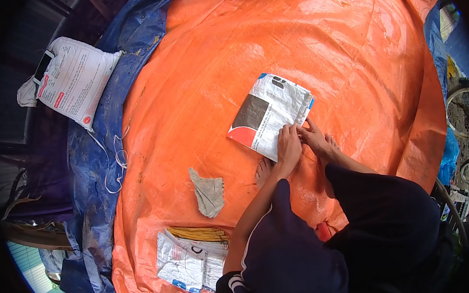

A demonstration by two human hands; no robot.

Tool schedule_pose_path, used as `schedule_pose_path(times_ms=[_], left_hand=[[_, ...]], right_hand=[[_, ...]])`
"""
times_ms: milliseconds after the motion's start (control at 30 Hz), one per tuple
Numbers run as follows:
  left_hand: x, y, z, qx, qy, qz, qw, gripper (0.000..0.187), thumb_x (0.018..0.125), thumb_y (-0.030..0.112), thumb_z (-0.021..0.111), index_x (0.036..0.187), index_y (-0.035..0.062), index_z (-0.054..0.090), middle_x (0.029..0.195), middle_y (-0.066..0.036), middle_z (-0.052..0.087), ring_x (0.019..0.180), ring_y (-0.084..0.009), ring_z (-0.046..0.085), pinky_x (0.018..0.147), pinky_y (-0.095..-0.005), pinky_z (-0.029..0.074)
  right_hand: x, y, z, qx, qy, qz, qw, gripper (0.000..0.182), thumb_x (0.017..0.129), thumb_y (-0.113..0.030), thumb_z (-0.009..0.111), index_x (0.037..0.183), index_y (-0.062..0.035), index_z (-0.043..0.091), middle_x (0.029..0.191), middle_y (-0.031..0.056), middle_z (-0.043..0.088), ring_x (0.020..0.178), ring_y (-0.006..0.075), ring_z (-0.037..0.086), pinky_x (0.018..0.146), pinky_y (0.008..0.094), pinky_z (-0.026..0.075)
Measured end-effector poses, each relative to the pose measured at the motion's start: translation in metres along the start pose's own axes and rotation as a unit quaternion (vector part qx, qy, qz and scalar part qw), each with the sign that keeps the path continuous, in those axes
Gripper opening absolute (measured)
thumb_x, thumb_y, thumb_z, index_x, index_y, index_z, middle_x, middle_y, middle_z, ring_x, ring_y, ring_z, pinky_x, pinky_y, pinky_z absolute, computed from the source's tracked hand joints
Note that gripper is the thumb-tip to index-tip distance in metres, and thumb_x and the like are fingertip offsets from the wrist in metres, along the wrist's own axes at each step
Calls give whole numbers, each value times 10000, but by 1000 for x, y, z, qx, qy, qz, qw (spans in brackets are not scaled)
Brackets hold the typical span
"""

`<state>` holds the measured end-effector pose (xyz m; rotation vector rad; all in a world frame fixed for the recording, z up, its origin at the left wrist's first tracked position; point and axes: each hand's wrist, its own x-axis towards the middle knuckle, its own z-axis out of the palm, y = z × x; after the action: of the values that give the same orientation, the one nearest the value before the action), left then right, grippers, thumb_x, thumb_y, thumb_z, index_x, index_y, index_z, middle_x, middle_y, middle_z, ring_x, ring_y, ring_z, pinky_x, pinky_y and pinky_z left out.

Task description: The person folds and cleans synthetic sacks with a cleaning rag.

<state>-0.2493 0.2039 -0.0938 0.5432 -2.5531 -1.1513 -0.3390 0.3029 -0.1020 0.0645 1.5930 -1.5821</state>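
A folded white woven sack with a dark panel and a red patch lies on the orange tarp, in front of my feet. My left hand rests on its lower right edge, fingers pressed together on the sack. Just to the right, my right hand holds the same edge, its fingers close to those of my left hand. The fingertips are partly hidden where the two hands meet.
The orange tarp spreads over a blue tarp. A grey cloth piece lies left of my feet. Folded sacks are at the lower left, and a printed white bag with string is at the upper left. Bicycle wheels stand far right.
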Motion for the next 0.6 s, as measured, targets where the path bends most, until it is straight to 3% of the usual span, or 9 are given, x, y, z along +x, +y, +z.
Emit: schedule_pose_path(times_ms=[33,133,233,433,600], left_hand=[[-3,4,-8,-31,-37,-3,999,447,831,32,649,1257,-20,524,1160,-208,533,1089,-388,536,945,-447,450],[-18,17,-36,-12,3,63,998,490,826,93,688,1278,11,519,1221,-188,522,1149,-373,509,968,-453,430],[-34,18,-57,121,3,79,990,577,809,180,732,1328,71,506,1286,-149,502,1198,-334,486,982,-456,407],[-41,22,-62,211,-28,68,975,604,796,261,753,1343,157,518,1313,-92,488,1208,-273,485,973,-441,398],[-44,12,-54,214,-31,111,970,607,788,251,756,1341,147,529,1297,-77,500,1201,-265,493,966,-427,414]], right_hand=[[2,0,-2,9,6,-9,1000,420,983,-197,630,1355,-111,453,876,18,671,735,66,592,662,233,500],[8,-3,-6,24,17,-38,999,385,979,-178,634,1318,-82,480,863,24,673,699,60,580,632,225,488],[12,-3,-9,21,34,-73,997,332,968,-161,646,1255,-59,515,829,20,673,680,59,581,613,223,479],[14,-1,-8,-7,62,-74,995,255,951,-158,666,1157,-65,548,791,22,677,654,65,584,593,216,457],[15,0,-11,-23,81,-79,993,236,951,-177,665,1123,-61,554,805,22,686,653,64,582,595,218,450]])
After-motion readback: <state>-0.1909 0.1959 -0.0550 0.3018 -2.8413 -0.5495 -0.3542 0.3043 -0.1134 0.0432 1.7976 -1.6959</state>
